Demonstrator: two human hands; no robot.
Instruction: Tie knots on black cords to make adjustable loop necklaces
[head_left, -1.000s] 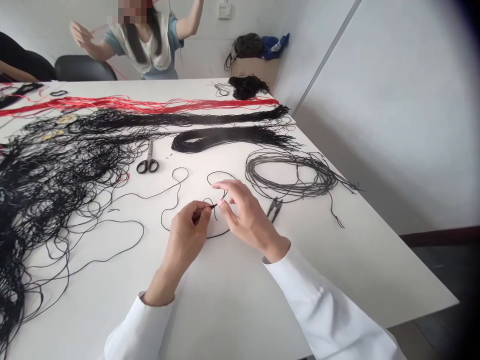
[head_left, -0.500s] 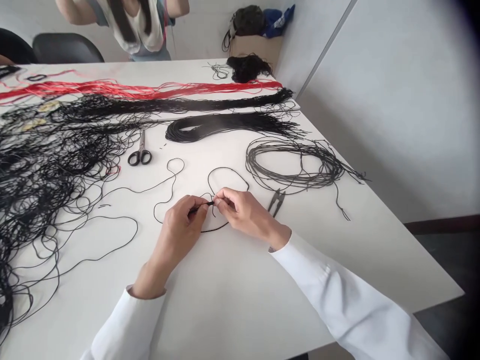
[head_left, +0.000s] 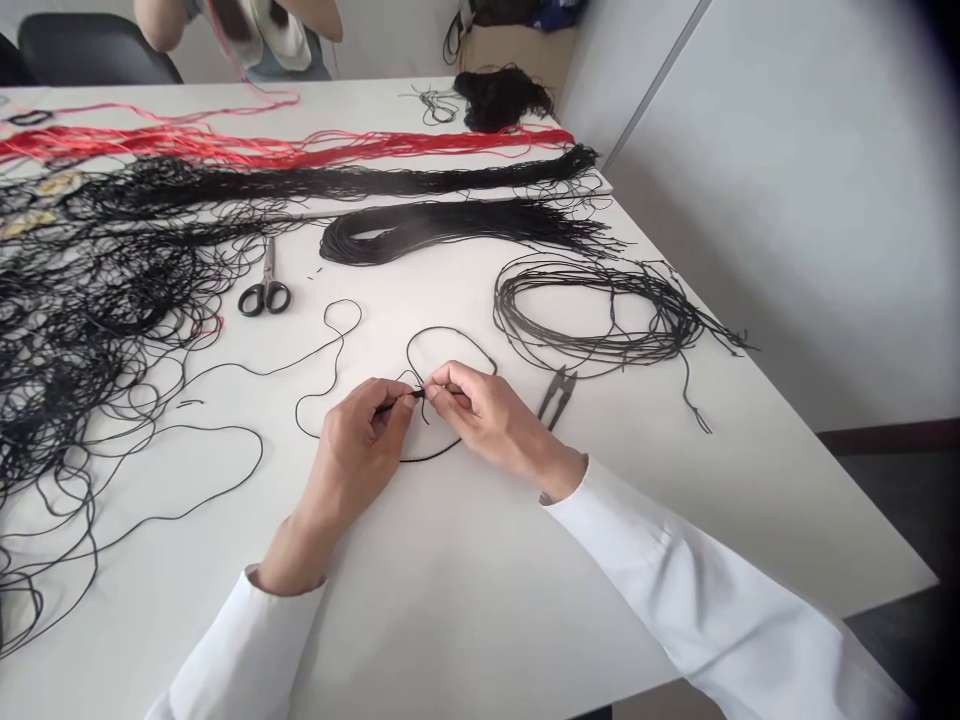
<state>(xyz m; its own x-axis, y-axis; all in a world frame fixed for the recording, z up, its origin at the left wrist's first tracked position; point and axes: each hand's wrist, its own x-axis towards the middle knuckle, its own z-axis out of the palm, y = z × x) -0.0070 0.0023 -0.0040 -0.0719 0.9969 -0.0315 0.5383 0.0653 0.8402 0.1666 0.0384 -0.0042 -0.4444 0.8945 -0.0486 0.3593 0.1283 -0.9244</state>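
Black cord: a thin black cord [head_left: 427, 457] lies on the table in a loose loop, with one end gathered up between both hands at the centre of the view and a long tail curling off toward 9 o'clock.
Left hand: the left hand [head_left: 356, 440] rests low over the table, its thumb and forefinger closed in a pinch on the cord.
Right hand: the right hand [head_left: 487, 415] comes in from 4 o'clock, its thumb and forefinger also closed on the cord, right against the left hand's fingertips [head_left: 397, 402]. The other fingers curl loosely.
Sleeves: a white shirt cuff [head_left: 247, 640] covers the left wrist, and a matching white sleeve [head_left: 697, 570] covers the right arm.
Nearby tools: steel thread snips [head_left: 556, 397] lie just beside the right hand at 2 o'clock, and black-handled scissors [head_left: 264, 290] lie at 10 o'clock, apart from both hands.
Table: a white table [head_left: 487, 620] bears everything.
Cords around: a black coil [head_left: 499, 310] sits at 2 o'clock, a black hank [head_left: 390, 240] at 12, and a long black bundle [head_left: 337, 182] and red cords [head_left: 262, 150] run beyond it. A big black tangle [head_left: 97, 330] spreads at 9 o'clock (a real bird's nest).
Far side: a co-worker [head_left: 240, 30] stands at 12 o'clock, beyond the table's far edge.
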